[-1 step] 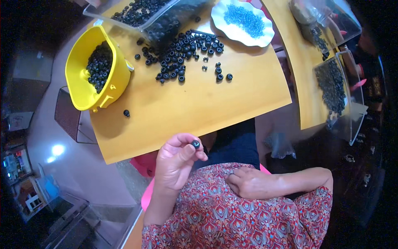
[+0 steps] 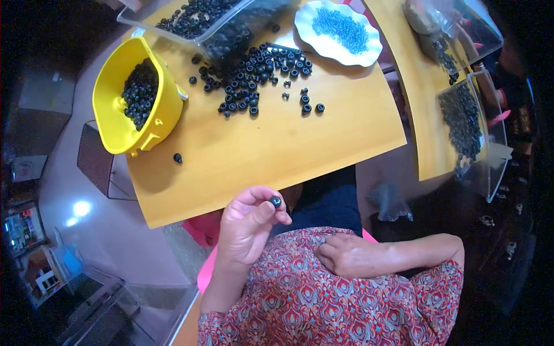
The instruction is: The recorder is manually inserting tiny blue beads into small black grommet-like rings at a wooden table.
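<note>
My left hand [image 2: 249, 222] is raised in front of the table's near edge, palm up. Between its thumb and fingers it pinches a small round black piece [image 2: 275, 202] with a shiny face. My right hand [image 2: 346, 254] rests against the patterned shirt at my belly. Its fingers are curled under, so whatever they may hold is hidden. On the table lies a loose heap of black ring-shaped pieces [image 2: 248, 86], some with hollow centres. One lone black piece [image 2: 178, 158] lies near the yellow tub [image 2: 109, 135], which holds many similar small black parts.
A clear plastic bin [image 2: 199, 40] of black parts tips toward the heap. A scalloped white plate [image 2: 369, 57] bears tiny blue bits. On a second table [image 2: 430, 164] at right, a clear container [image 2: 487, 144] lies beside more black parts. A clear bag [image 2: 392, 207] sits below.
</note>
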Demonstrator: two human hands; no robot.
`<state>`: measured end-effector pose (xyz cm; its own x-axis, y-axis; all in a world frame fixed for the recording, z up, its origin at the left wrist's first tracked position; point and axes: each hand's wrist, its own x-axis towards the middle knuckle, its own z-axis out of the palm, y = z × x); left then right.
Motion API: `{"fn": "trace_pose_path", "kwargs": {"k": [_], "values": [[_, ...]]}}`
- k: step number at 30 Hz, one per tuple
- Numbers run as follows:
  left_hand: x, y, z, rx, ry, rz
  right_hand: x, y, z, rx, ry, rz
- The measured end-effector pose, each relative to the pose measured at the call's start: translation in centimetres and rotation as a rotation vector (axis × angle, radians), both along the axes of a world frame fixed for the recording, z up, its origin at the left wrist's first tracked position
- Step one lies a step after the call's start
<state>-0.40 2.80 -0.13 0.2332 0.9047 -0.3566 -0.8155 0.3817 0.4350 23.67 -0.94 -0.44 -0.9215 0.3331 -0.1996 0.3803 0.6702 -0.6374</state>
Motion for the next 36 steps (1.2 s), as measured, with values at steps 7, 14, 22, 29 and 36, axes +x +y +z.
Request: {"fn": "trace_pose_path", "kwargs": {"k": [7, 14, 22, 29, 36], "values": [[-0.3, 0.2, -0.1, 0.005, 0.014, 0.004, 1.2, 1.4, 2.5, -0.08, 0.019, 0.173], [0.0, 0.0, -0.6, -0.04, 0.017, -0.03, 1.2, 1.0, 3.0, -0.207, 0.014, 0.143], [-0.1, 0.1, -0.8, -0.059, 0.053, -0.02, 0.3, 1.4, 5.3, -0.119, 0.009, 0.194], [-0.5, 0.0, -1.4, -0.063, 0.033, -0.014, 0.8, 2.0, 6.4, -0.205, 0.009, 0.255], [-0.4, 0.0, -1.6, -0.076, 0.034, -0.027, 0.1, 1.7, 7.3, -0.29, -0.023, 0.132]]}}
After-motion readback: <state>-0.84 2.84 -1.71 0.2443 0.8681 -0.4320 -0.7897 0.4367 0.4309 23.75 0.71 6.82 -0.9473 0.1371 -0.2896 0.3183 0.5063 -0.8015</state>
